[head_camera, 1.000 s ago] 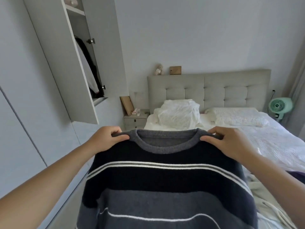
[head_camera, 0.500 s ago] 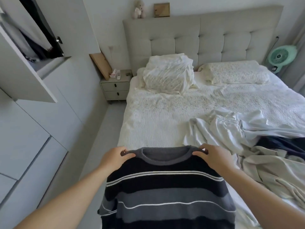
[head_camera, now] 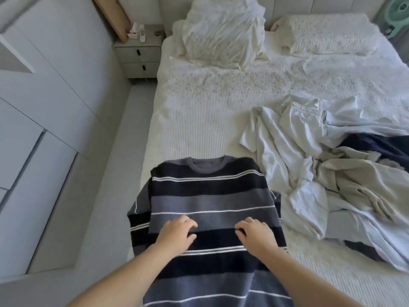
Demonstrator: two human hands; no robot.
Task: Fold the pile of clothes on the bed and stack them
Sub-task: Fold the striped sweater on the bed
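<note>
My left hand (head_camera: 177,234) and right hand (head_camera: 254,235) press flat on the striped sweater (head_camera: 208,196); its hanging left sleeve could slide it off the bed (head_camera: 199,120).

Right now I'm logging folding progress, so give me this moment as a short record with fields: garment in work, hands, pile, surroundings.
garment in work: striped sweater, spread front-up on the bed, collar toward the pillows, not yet folded
left hand: fingers extended, resting on the sweater's chest
right hand: fingers bent at the tips, resting on the sweater; a grip cannot be confirmed
pile: unfolded clothes, white, beige and dark, to the right of the sweater
surroundings: nightstand beside the bed's head
</note>
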